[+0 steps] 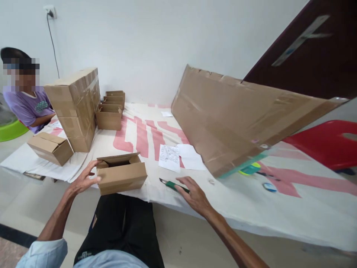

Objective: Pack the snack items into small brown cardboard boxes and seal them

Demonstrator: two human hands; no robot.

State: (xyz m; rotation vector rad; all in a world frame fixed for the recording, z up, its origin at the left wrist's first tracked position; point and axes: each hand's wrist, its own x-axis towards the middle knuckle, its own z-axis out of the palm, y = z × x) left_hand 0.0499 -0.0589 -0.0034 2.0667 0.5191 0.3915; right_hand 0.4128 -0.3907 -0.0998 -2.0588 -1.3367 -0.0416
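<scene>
An open-topped cardboard box (122,178) stands at the table's front edge, just ahead of my lap. My left hand (86,179) grips its left end, with the thumb on the front wall and the fingers near the top rim. Right of the box, my right hand (192,192) holds a utility knife (174,185) with a green handle, low over the cloth. The knife's dark blade points left toward the box. Printed sheets of paper (169,158) lie on the cloth beyond the knife.
Taped cartons (80,108) are stacked at left, a closed box (50,147) before them. Several open boxes (109,118) stand behind. A large cardboard sheet (237,115) leans at right, near tape rolls (269,187) and a red chair (326,143). A person (26,100) sits far left.
</scene>
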